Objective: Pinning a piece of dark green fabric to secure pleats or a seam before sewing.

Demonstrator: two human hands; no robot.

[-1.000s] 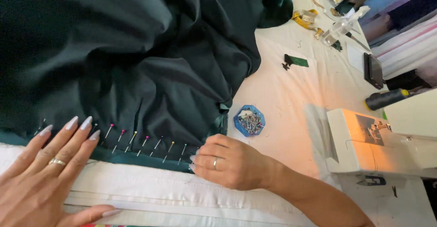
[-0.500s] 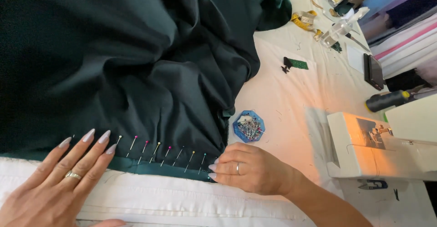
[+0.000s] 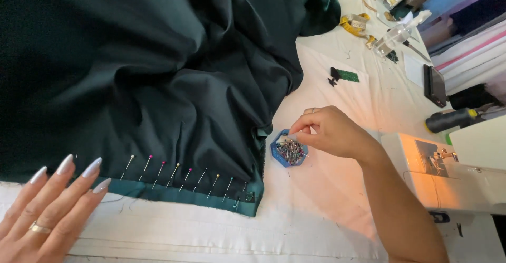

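Right hand (image 3: 332,132) hovers over the small blue hexagonal pin holder (image 3: 288,149), fingertips pinched at the heap of pins. It sits on the white cloth-covered table (image 3: 327,200), just beside the dark green satin fabric (image 3: 147,73), whose hem carries a row of coloured-head pins (image 3: 182,176). Left hand (image 3: 45,213) lies flat, fingers spread, grasping nothing.

Left hand (image 3: 45,215) flat, palm down, 4 fingers spread and extended; right hand (image 3: 329,131) raised on a bent wrist, fingertips (image 3: 295,131) pinched together pointing down.
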